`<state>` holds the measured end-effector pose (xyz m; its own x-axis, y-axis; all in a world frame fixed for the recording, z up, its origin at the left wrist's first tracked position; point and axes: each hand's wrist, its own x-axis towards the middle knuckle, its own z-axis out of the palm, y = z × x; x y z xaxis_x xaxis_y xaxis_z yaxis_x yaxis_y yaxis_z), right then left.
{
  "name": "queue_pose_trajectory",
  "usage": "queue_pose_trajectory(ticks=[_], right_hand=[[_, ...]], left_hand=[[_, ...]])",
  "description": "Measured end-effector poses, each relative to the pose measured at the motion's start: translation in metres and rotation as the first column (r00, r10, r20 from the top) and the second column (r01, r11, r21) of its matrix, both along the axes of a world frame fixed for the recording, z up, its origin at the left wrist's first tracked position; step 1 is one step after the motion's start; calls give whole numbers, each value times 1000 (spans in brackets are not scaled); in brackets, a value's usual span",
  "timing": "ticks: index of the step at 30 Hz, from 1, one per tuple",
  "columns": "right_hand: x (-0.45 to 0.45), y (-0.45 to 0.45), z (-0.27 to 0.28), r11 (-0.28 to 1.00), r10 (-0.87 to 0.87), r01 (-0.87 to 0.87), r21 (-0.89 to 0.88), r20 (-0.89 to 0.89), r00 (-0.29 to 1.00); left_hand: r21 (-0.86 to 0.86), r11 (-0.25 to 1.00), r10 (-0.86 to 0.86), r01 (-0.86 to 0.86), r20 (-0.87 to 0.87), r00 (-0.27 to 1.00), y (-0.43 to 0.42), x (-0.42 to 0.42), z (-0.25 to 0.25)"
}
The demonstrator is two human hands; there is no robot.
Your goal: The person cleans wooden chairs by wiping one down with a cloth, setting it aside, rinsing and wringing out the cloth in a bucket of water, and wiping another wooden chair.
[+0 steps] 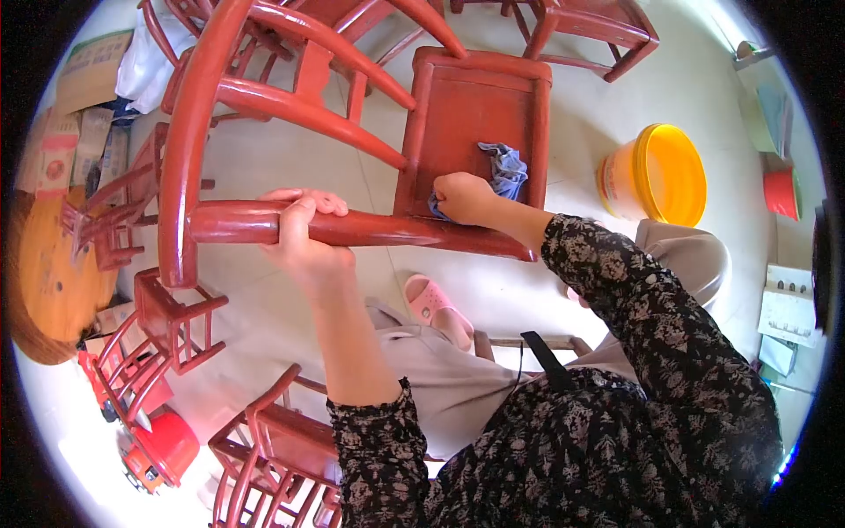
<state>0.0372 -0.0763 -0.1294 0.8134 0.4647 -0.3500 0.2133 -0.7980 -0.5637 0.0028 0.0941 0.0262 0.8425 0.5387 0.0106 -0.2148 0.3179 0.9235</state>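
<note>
A reddish-brown wooden chair [475,106] lies tipped before me, its seat panel facing me and its legs pointing left. My left hand [305,231] is wrapped around one of its legs, the one nearest my body. A crumpled blue-grey cloth [507,170] lies against the seat panel, partly covered by my right hand [465,199]. That hand is closed on the cloth and presses it at the panel's near edge. Part of the cloth is hidden under the fingers.
A yellow bucket [673,176] stands on the floor to the right. More red chairs stand at the top, such as one chair [594,26], and small ones [167,317] at left. A round wooden tabletop [53,273] and cardboard boxes [92,70] are far left. A red basin [167,444] sits lower left.
</note>
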Motion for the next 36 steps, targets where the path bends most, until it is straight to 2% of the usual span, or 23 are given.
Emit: queue_pose_trajectory(ticks=[2,3,5,8,9,11,15,21,23,24,27,28,30,31,35,36], right_hand=[[1,9,-15,991,-94,85,102,90,992],[3,16,-21,991,-93,83,101,88,992],[6,33,-24,968,-250,242,66,162,955],[1,31,-23,952,-300,285,114,154,941],[6,28,-17,951,-303,288,114,160,939],[17,25,-1,986,-162,161,-45,-29,986],[26,31,11,983,-155,145,-110,-86,984],[11,33,-11,932,-360,358,52,23,933],[13,38,-12,749,-658,639,173,88,748],[16,38,-11,742,-666,647,175,85,741],[17,32,-9,923,-384,380,58,153,910],[17,27,-8,922,-388,384,55,158,908],[15,20,-6,1000,24,-23,-9,127,992],[21,17,-6,994,112,-109,-30,99,989],[24,16,0,967,246,-237,-97,94,965],[13,15,-5,994,103,-107,8,226,969]], left_hand=[[20,1000,-12,12,-22,1000,0,-1,-1],[-2,1000,15,-15,-1,1000,-1,0,-1],[-14,999,40,-40,20,999,-3,3,0],[-11,999,32,-32,4,999,-5,2,2],[-14,1000,26,-26,15,1000,-5,3,1],[-15,1000,15,-15,21,1000,-4,2,1],[-20,999,29,-29,9,1000,-5,2,2],[30,999,38,-38,-2,999,-6,3,1],[38,999,39,-38,-9,999,-8,4,1],[34,998,48,-47,-9,999,-8,6,0],[37,998,54,-53,-9,999,-7,5,0],[36,997,71,-71,-1,997,-8,6,0],[35,997,74,-74,3,997,-6,5,-2],[15,998,66,-66,9,998,-5,5,-2],[-4,1000,25,-25,12,1000,0,4,-4],[3,1000,12,-12,19,1000,0,4,-3]])
